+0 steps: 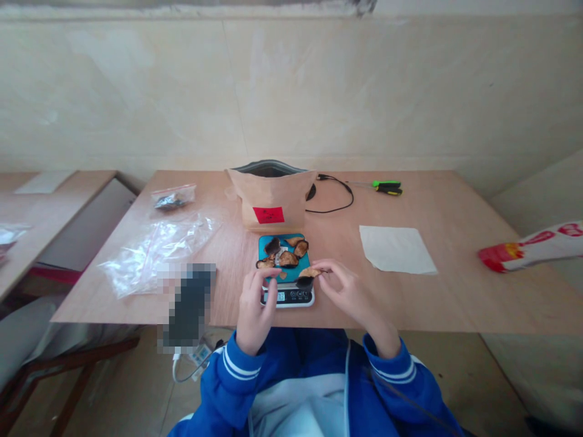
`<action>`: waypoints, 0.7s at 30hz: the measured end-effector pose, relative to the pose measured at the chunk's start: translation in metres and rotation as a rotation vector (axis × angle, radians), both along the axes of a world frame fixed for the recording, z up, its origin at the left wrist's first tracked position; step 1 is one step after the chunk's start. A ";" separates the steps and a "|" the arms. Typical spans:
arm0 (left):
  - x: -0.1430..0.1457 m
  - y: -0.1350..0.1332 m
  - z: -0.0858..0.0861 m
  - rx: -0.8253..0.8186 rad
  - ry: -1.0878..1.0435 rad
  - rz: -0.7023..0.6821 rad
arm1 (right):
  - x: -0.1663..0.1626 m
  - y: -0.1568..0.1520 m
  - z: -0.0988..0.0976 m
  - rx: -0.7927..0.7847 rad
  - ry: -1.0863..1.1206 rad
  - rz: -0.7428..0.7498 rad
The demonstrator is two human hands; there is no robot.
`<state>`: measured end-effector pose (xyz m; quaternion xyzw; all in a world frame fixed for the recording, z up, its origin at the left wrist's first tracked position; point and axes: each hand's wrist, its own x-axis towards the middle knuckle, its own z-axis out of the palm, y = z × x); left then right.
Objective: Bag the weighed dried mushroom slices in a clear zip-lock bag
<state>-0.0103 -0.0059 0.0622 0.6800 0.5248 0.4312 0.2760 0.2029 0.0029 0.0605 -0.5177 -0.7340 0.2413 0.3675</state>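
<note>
A small digital kitchen scale [298, 297] with a blue-green top stands near the table's front edge. Several curled, dried brown slices [288, 259] with dark rims, of a kind I cannot make out, lie on its top. My right hand [348, 291] pinches another dried slice [310, 276], pale on one side and dark on the other, over the front right of the scale. My left hand [255, 303] is at the scale's left front corner, thumb and forefinger apart. A small brown bit [283, 275] shows by its fingertips. Behind the scale stands an open brown paper pouch [277, 194].
Clear plastic bags [159, 249], a small zip bag with dark contents [172, 199] and a blurred-out phone-like object [189, 306] lie at left. A black cable [350, 197], screwdrivers [387, 187] and white paper [397, 250] lie at right. A red-and-white packet [528, 246] is far right.
</note>
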 end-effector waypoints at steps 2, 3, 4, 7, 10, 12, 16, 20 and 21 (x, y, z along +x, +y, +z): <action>0.009 -0.001 0.013 -0.082 -0.048 -0.079 | -0.007 -0.007 0.020 0.071 -0.044 0.002; 0.013 -0.002 0.020 -0.130 -0.074 -0.128 | -0.011 -0.010 0.028 0.106 -0.066 0.006; 0.017 -0.003 0.026 -0.177 -0.095 -0.181 | -0.014 -0.012 0.036 0.137 -0.077 0.005; 0.026 -0.001 0.044 -0.272 -0.121 -0.325 | -0.023 -0.012 0.050 0.196 -0.018 -0.022; 0.027 0.006 0.057 -0.265 -0.147 -0.406 | -0.028 -0.004 0.056 0.182 0.063 -0.081; 0.026 0.012 0.062 -0.265 -0.168 -0.422 | -0.030 0.003 0.057 0.111 0.118 -0.096; 0.028 0.020 0.061 -0.303 -0.223 -0.343 | -0.035 0.013 0.057 -0.120 0.381 -0.052; 0.035 0.022 0.056 -0.435 -0.459 -0.390 | -0.043 0.019 0.057 -0.394 0.701 0.009; 0.037 0.022 0.055 -0.495 -0.560 -0.395 | -0.045 0.020 0.056 -0.449 0.773 0.013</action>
